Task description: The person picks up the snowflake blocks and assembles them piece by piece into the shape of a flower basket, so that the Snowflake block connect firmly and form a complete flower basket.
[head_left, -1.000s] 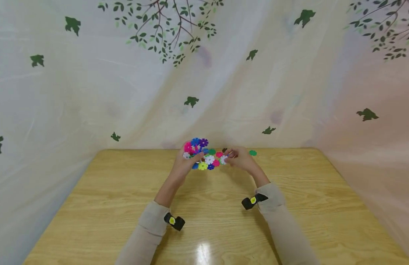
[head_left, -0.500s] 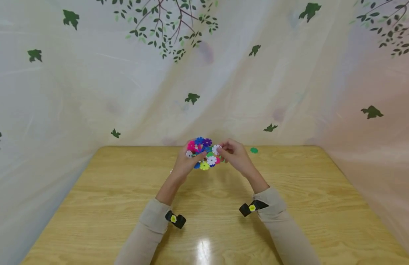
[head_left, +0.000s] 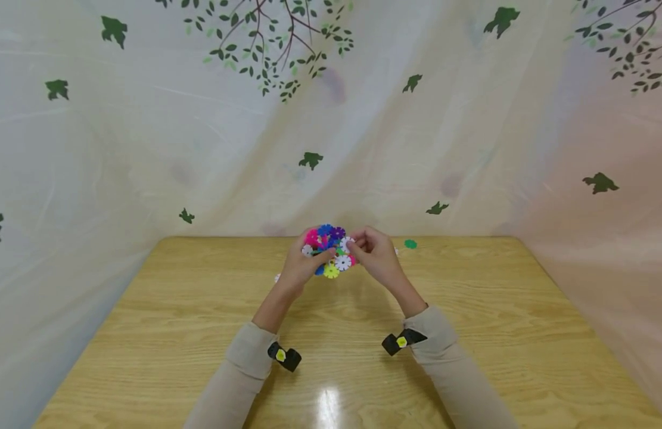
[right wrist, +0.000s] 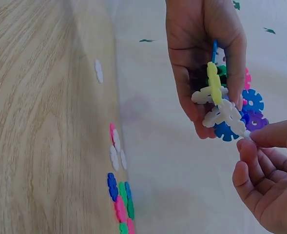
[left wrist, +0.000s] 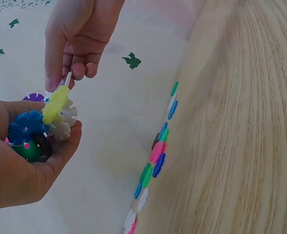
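Note:
My left hand (head_left: 298, 266) holds a cluster of plastic snowflake discs joined together in several colours. A yellow disc (left wrist: 56, 105) stands out at its near side, with white discs beside it and a blue disc (left wrist: 28, 126) in the palm. Purple shows at the cluster's far side. My right hand (head_left: 380, 257) pinches a white snowflake disc (head_left: 346, 244) between thumb and forefinger, against the cluster's right side. In the right wrist view its edge meets another white disc (right wrist: 230, 116); whether the two are locked together I cannot tell. The left fingers partly hide the cluster.
Loose snowflake discs lie on the wooden table (head_left: 331, 333) beyond the hands, among them a green disc (head_left: 410, 243), a pink disc (left wrist: 158, 152) and a white disc (right wrist: 99, 71). A patterned cloth (head_left: 245, 161) hangs behind the table's far edge.
One second ago my right hand was farther right, over loose discs. It has come left to the cluster with a white disc in its fingertips. My left hand has barely moved.

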`<state>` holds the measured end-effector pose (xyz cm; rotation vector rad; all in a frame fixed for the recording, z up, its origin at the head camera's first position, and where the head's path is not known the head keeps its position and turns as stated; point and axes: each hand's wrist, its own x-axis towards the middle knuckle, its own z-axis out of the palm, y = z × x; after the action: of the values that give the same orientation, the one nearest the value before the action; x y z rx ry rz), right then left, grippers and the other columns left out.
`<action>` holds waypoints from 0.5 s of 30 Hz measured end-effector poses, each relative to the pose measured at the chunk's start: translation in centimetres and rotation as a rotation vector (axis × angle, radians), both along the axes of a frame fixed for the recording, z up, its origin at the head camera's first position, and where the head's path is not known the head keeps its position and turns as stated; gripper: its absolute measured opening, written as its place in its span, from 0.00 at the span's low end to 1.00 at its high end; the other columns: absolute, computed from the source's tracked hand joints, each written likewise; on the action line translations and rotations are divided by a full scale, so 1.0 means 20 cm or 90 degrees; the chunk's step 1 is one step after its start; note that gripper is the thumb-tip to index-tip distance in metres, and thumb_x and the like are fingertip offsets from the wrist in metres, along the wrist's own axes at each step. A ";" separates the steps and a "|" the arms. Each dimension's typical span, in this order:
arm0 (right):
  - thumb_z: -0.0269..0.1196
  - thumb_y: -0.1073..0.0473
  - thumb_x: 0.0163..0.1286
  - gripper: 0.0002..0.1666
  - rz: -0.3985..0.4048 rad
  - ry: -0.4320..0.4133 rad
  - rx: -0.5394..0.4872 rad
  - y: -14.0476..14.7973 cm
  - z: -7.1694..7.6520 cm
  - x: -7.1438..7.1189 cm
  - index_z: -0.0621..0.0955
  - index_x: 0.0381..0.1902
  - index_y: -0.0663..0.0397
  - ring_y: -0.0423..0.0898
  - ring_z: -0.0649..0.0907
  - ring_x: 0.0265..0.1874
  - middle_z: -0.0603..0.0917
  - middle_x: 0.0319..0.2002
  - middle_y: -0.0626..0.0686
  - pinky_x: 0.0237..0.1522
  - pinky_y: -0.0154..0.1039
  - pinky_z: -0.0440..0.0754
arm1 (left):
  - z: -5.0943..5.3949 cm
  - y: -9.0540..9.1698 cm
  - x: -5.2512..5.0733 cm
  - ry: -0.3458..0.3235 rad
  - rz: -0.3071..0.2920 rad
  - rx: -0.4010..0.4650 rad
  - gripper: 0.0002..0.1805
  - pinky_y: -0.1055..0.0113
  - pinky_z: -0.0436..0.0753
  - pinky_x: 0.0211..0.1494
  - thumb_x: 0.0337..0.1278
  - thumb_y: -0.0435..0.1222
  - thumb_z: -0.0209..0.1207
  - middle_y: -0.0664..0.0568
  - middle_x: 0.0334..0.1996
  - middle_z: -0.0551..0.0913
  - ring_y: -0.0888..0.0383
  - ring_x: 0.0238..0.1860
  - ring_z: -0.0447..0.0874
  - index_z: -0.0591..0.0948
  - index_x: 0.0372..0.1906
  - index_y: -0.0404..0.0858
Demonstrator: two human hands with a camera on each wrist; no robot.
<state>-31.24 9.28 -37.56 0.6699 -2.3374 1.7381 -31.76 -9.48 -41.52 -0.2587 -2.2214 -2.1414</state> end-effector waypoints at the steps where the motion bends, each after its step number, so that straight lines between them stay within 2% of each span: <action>1: 0.61 0.73 0.71 0.07 0.002 -0.001 -0.002 0.00 0.01 0.01 0.80 0.43 0.78 0.47 0.78 0.23 0.82 0.31 0.73 0.25 0.27 0.76 | 0.00 0.00 0.00 0.000 0.000 0.004 0.28 0.61 0.85 0.56 0.66 0.33 0.65 0.41 0.62 0.79 0.48 0.59 0.80 0.73 0.69 0.42; 4: 0.61 0.74 0.71 0.06 0.001 -0.005 0.000 0.00 0.01 0.01 0.79 0.42 0.77 0.50 0.78 0.23 0.81 0.30 0.71 0.24 0.28 0.78 | 0.00 0.01 0.00 -0.001 0.003 0.013 0.27 0.61 0.85 0.57 0.66 0.33 0.65 0.42 0.62 0.79 0.49 0.59 0.80 0.74 0.68 0.42; 6: 0.60 0.75 0.71 0.06 0.000 -0.006 0.002 0.00 0.00 0.00 0.79 0.41 0.78 0.50 0.78 0.23 0.81 0.30 0.71 0.25 0.28 0.78 | -0.01 0.01 0.00 0.001 0.008 0.012 0.27 0.61 0.85 0.57 0.65 0.33 0.66 0.42 0.62 0.80 0.49 0.59 0.80 0.74 0.68 0.42; 13: 0.60 0.75 0.71 0.06 0.017 -0.004 -0.027 0.01 -0.14 -0.12 0.78 0.40 0.79 0.42 0.77 0.21 0.80 0.30 0.73 0.23 0.27 0.77 | -0.01 0.03 0.00 0.017 0.021 0.005 0.27 0.63 0.85 0.54 0.64 0.32 0.66 0.43 0.61 0.80 0.50 0.57 0.81 0.75 0.67 0.42; 15: 0.61 0.74 0.70 0.07 0.019 0.002 -0.036 0.01 -0.16 -0.13 0.78 0.41 0.79 0.40 0.76 0.20 0.81 0.30 0.73 0.23 0.26 0.76 | -0.01 0.03 0.01 0.020 0.020 0.004 0.27 0.64 0.86 0.52 0.64 0.32 0.66 0.42 0.61 0.80 0.50 0.56 0.81 0.75 0.67 0.42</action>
<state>-33.79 9.41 -40.71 0.7021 -2.2778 1.8078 -31.63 -8.95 -41.68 -0.2529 -2.1862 -2.1142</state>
